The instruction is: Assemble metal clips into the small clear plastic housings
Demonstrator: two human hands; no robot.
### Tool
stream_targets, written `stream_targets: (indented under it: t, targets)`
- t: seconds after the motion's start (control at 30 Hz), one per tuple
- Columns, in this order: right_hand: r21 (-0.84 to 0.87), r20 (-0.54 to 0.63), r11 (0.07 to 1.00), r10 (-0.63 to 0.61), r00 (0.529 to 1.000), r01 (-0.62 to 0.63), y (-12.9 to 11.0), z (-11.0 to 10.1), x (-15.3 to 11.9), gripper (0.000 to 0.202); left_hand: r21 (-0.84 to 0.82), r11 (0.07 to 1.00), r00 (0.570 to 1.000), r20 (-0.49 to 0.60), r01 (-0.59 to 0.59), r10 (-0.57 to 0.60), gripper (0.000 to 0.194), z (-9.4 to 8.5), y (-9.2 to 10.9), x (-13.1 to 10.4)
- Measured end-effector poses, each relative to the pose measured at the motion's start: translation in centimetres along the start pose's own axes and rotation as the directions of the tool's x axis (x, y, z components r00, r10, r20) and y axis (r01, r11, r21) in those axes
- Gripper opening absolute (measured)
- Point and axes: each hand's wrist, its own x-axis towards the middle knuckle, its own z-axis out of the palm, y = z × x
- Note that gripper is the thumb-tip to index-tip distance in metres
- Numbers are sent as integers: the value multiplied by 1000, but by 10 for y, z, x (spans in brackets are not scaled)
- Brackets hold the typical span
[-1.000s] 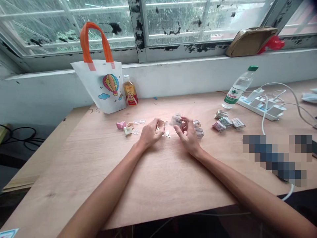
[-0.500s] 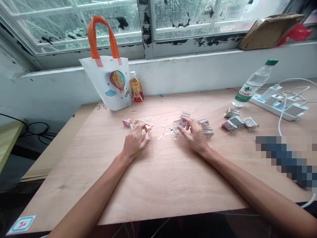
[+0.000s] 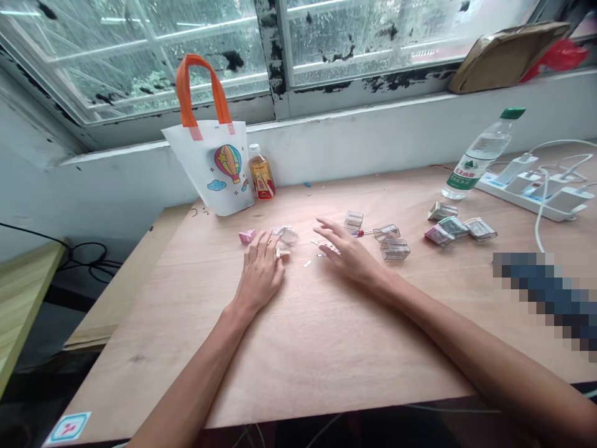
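My left hand (image 3: 262,264) rests on the table with curled fingers, closed on a small cream-coloured piece (image 3: 282,253) that pokes out by the thumb. Just beyond it lie a clear plastic case (image 3: 288,235) and a pink piece (image 3: 247,236). My right hand (image 3: 344,252) is open and holds nothing, its fingers spread over small flat metal blades (image 3: 308,264), partly hiding them. Behind that hand shows a thin tool with a red part (image 3: 359,234), perhaps a screwdriver. Clear plastic cases (image 3: 395,249) stand to its right.
Several small coloured packs (image 3: 453,227) lie farther right. Behind them are a tilted water bottle (image 3: 478,158) and a white power strip (image 3: 522,194) with cables. A white bag with orange handles (image 3: 209,168) and a drink bottle (image 3: 262,174) stand at the back left.
My right hand has moved left, away from the clear cases, and its fingers have spread. A clear case now lies beyond my left hand. The view has shifted slightly.
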Motion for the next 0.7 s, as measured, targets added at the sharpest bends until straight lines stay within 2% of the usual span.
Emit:
stream_targets:
  t: [0.13, 0.23, 0.33, 0.5, 0.7]
  targets:
    - [-239, -36, 956, 165, 986, -169, 22, -28, -27, 34, -51, 999, 999, 36, 6, -5, 43, 0, -2, 0]
    - [-308, 24, 926, 236, 971, -217, 28, -31, -35, 29, -68, 998, 999, 32, 15, -13, 33, 0, -3, 1]
    - [-320, 45, 924, 236, 971, -210, 28, -24, -33, 23, -67, 998, 1000, 22, -2, 4, 28, 2, -4, 3]
    - [-278, 4, 928, 258, 966, -247, 29, -20, -30, 16, -49, 999, 1000, 10, 10, -10, 24, 7, -3, 11]
    - [-257, -32, 928, 270, 962, -269, 31, -25, -27, 7, -107, 994, 999, 41, 1, 3, 24, 11, 10, 23]
